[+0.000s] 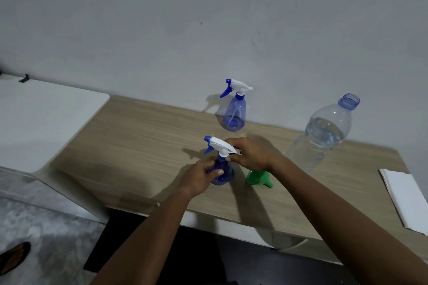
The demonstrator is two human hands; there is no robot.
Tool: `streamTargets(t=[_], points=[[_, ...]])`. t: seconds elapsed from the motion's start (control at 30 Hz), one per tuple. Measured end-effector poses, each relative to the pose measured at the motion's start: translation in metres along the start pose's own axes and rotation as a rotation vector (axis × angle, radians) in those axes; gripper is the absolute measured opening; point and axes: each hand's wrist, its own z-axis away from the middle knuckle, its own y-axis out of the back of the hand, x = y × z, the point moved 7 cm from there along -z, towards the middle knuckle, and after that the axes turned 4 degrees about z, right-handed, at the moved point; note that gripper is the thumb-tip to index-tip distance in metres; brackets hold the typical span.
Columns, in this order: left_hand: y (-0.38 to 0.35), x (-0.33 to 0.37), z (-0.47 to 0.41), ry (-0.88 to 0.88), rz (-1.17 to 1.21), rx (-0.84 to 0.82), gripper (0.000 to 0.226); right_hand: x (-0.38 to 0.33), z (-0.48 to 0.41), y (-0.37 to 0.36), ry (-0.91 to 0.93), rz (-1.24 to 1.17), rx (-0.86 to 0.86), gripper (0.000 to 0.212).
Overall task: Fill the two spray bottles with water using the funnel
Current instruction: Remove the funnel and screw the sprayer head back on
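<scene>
While the left hand (199,179) clasps the near spray bottle (223,177), the right hand (250,154) grips its top (221,143), likely unscrewing; the funnel (256,177) beside it goes in next.

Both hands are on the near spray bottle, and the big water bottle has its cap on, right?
Not quite. The head view shows the big water bottle with no cap: its neck is open. The rest holds: the left hand grips the near spray bottle and the right hand holds its sprayer top.
</scene>
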Motion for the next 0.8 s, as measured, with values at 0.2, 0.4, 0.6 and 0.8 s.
streamTargets(t=[0.2, 0.4, 0.6, 0.8], points=[[0.0, 0.001, 0.001, 0.004, -0.001, 0.0, 0.026, -0.007, 0.003, 0.0, 0.014, 0.085, 0.0, 0.028], [0.001, -0.001, 0.001, 0.009, -0.03, 0.02, 0.013, 0.003, -0.001, -0.019, -0.065, 0.039, 0.071, 0.022], [0.001, 0.0, 0.001, 0.009, -0.078, 0.026, 0.024, 0.007, 0.0, -0.025, -0.14, 0.087, 0.235, 0.033], [0.003, -0.004, -0.001, 0.04, -0.109, 0.054, 0.026, 0.011, 0.0, -0.032, -0.193, 0.21, 0.303, 0.055]])
